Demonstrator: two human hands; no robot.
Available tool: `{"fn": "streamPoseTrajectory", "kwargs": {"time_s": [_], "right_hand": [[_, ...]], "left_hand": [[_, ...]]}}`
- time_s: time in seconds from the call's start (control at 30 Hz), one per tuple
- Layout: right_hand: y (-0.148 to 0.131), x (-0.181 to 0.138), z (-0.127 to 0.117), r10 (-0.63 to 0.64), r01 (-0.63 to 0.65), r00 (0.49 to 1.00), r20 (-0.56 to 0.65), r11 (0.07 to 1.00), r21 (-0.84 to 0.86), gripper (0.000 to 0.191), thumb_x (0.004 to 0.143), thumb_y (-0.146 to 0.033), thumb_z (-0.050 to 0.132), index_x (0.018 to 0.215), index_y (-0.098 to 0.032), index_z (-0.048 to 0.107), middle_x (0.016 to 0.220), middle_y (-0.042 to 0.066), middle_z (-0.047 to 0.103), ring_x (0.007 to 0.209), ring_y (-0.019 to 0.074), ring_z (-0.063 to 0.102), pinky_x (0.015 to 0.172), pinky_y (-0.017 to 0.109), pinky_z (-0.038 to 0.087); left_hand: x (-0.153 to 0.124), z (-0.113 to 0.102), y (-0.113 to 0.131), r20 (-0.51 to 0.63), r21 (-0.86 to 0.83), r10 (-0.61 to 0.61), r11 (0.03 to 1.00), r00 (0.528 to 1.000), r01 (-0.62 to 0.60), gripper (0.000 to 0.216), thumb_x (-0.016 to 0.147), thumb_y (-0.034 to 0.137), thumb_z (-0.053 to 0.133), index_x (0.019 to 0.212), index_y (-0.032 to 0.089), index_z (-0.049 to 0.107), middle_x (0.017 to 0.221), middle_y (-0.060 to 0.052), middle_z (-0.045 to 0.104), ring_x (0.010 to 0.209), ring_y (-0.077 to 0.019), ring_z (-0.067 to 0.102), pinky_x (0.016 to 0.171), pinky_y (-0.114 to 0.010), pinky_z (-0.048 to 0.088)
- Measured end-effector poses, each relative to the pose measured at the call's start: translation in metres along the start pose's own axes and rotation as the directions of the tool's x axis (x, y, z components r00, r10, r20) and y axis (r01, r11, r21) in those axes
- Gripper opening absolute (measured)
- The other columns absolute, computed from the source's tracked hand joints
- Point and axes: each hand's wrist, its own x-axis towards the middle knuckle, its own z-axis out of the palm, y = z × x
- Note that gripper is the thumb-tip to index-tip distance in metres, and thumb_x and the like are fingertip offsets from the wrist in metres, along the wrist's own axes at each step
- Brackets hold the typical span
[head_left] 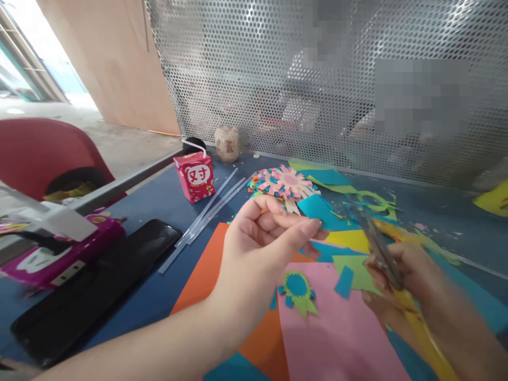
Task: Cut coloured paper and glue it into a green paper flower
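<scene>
My left hand [270,238] is raised over the coloured paper, thumb and fingers pinched together. Whatever lies between its fingertips, if anything, is hidden. Just beyond them is a blue paper piece [320,211]; whether it is held or lies behind, I cannot tell. At the right, my right hand [416,275], blurred, grips scissors with yellow handles [420,328] and dark blades pointing away from me. Below my left hand, a small blue-and-green paper flower [297,286] rests on a pink sheet [329,333]. A small blue strip [344,281] lies beside it.
Fringed paper flowers [286,182] are piled at the back, near green scraps [373,203]. Clear glue sticks [214,209], a red drink carton [195,177], a jar [226,143], a black phone [95,286] and a purple case [67,254] occupy the left. Perforated metal [246,69] borders the table's back.
</scene>
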Motion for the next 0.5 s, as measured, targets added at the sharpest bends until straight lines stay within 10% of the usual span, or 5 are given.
{"fn": "streamPoseTrajectory", "kwargs": {"time_s": [0.23,0.5], "right_hand": [[-0.007,0.003,0.000,-0.114,0.120,0.982,0.153,0.992,-0.032,0.023,0.071,-0.038,0.067,0.084,-0.031,0.049,0.066,-0.005,0.057,0.052,0.0131,0.060,0.046,0.018,0.049],[-0.016,-0.005,0.007,0.010,-0.024,0.990,0.144,0.995,0.092,0.020,0.070,-0.048,0.061,0.080,-0.033,0.053,0.062,-0.004,0.053,0.043,0.0139,0.046,0.034,0.023,0.040]], "left_hand": [[-0.002,-0.001,-0.004,-0.001,-0.035,0.005,0.999,1.000,-0.005,0.025,0.070,0.004,0.067,0.068,0.018,0.047,0.058,0.007,0.064,0.058,-0.0089,0.065,0.050,-0.016,0.052],[-0.006,0.002,-0.006,0.034,-0.024,-0.011,1.000,0.999,0.012,0.028,0.070,0.003,0.067,0.067,0.019,0.044,0.057,0.009,0.060,0.048,-0.0062,0.061,0.048,-0.015,0.050]]}}
